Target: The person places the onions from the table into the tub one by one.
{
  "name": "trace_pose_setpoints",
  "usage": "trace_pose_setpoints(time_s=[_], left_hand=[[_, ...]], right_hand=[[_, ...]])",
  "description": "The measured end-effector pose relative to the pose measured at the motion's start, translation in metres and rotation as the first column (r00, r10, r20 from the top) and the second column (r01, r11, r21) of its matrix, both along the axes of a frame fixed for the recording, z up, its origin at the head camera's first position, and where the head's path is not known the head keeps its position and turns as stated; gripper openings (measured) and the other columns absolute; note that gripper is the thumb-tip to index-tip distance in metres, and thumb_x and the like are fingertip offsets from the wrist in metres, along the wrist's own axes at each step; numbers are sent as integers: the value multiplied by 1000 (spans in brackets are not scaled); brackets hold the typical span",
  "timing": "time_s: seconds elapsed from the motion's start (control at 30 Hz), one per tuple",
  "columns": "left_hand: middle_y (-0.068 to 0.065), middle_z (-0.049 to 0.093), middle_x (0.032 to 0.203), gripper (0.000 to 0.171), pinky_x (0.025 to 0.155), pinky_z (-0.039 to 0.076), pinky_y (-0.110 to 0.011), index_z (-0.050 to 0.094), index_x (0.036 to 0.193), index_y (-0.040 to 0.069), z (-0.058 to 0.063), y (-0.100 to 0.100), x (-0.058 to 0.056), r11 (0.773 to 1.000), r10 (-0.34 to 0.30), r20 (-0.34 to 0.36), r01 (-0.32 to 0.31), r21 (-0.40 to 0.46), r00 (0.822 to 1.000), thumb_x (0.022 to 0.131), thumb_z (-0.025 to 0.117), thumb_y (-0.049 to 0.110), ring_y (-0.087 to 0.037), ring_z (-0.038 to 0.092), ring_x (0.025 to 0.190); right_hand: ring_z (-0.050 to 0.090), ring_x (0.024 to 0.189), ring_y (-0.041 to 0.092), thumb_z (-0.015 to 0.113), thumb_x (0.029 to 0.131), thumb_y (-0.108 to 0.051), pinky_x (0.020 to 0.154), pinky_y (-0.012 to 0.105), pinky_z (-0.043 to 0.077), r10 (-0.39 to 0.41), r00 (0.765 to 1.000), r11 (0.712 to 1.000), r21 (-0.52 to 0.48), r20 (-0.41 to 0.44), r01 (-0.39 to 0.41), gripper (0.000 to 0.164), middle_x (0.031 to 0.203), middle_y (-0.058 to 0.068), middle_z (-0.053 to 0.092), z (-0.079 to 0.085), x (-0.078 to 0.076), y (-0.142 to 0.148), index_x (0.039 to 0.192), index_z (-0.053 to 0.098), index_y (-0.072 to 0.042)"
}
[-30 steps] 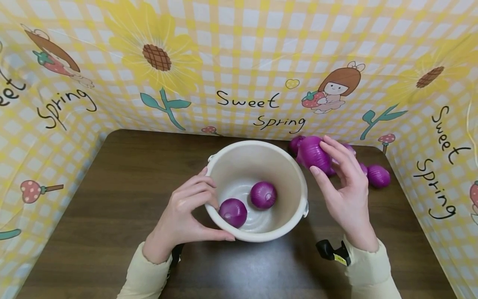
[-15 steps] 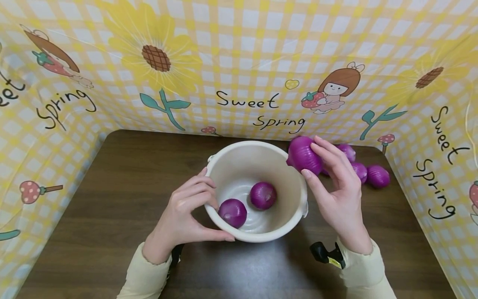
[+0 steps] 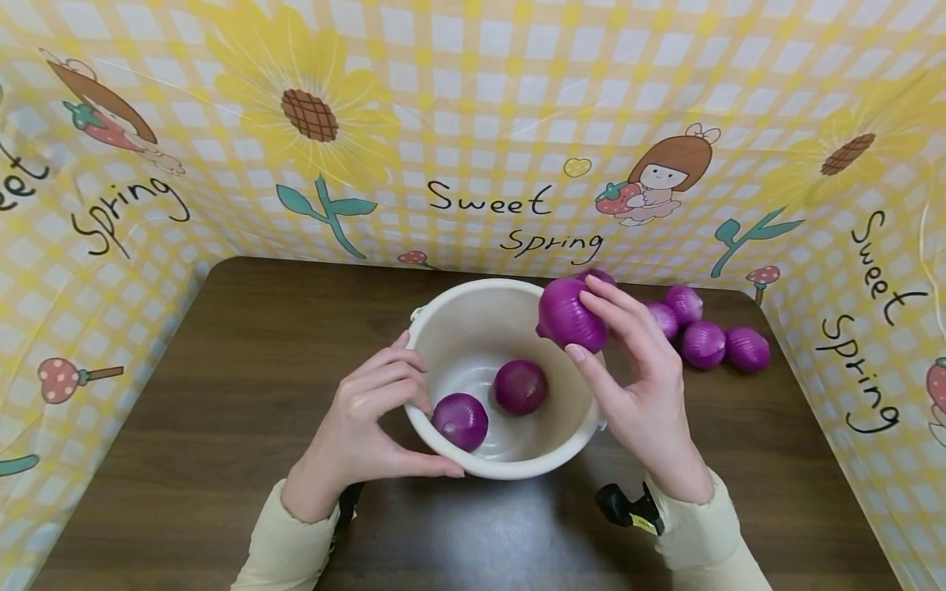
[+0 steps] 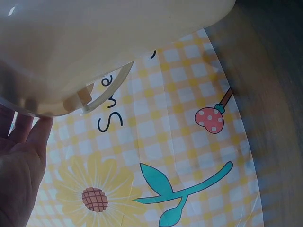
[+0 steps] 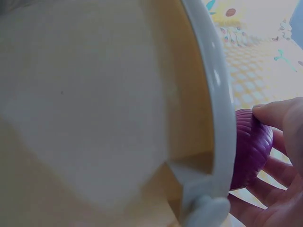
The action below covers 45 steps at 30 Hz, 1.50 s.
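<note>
A pale cream bucket (image 3: 510, 469) stands upright on the dark wooden table. My left hand (image 3: 369, 419) grips its left rim, fingers over the edge and thumb along the near side; the left wrist view shows the bucket's outer wall (image 4: 113, 33) close up. Inside, two red onions lie apart: one at the left wall (image 3: 461, 421), one nearer the middle (image 3: 521, 387). Above the bucket's right rear rim, my right hand (image 3: 639, 377) holds another red onion (image 3: 572, 314) between thumb and fingers. In the right wrist view, the rim partly hides this held onion (image 5: 251, 149).
Several loose red onions (image 3: 703, 344) lie at the table's back right, with one (image 3: 594, 277) partly hidden behind the held onion. A yellow checked cloth (image 3: 473, 107) rises around the back and sides of the table (image 3: 222, 394).
My right hand has carried the held onion leftward, from over the loose onions to above the bucket's rim. The left hand, the bucket and the two onions inside have stayed in place.
</note>
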<state>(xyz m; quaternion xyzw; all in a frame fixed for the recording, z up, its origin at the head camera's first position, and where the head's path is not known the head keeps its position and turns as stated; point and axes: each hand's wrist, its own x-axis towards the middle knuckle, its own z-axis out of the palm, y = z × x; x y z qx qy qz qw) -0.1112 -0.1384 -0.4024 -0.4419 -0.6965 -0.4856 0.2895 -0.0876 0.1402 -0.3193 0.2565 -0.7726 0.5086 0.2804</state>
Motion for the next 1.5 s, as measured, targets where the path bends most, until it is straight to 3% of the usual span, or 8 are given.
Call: trace_pose_setpoints(time_s=[0.33,0.53,0.9,1.0,1.23,1.5], left_hand=[[2,61,75,55,109,37,-67,63,76,11,0,1,0,1000,-4,-7,4,7,1000,62,96,53,-28,59,90],[1,61,75,55,108,37,-68,63,76,11,0,1,1,1000,-6,1,6,8,1000,62,96,53,-27,59,91],[2,62,76,56,109,36,-67,64,76,11,-3,-1,1,1000,-1,9,1,1,1000,61,96,54,-27,59,92],[2,62,76,56,110,36,-66,64,76,11,-3,-1,0,1000,2,9,-2,0,1000,61,96,54,-27,59,92],[2,62,76,56,110,36,-65,64,77,11,-3,-1,0,1000,5,13,-5,-4,1000,61,96,55,-26,59,93],[2,63,76,56,110,37,-65,65,77,11,-4,-1,-1,1000,10,9,-10,-14,1000,61,95,56,-26,59,93]], right_hand=[[52,129,37,73,93,-3,109,38,46,44,999,999,17,-29,-43,37,137,27,56,2,-3,-8,125,62,12],[54,129,34,71,98,-16,108,36,47,51,998,997,53,-33,-49,38,138,20,58,4,-4,-13,127,64,8],[55,128,35,77,78,12,110,37,45,63,997,994,89,-37,-60,49,138,22,58,4,-8,-20,125,64,9],[55,128,35,77,78,13,110,38,44,64,997,994,93,-32,-61,50,138,21,58,4,-9,-22,125,63,9],[53,132,29,78,86,-1,110,40,45,83,996,991,107,-35,-79,49,143,11,56,-22,-26,-16,133,65,-2],[54,131,27,81,83,4,109,37,45,101,995,986,131,-16,-98,52,142,11,57,-25,-29,-20,132,65,-3]])
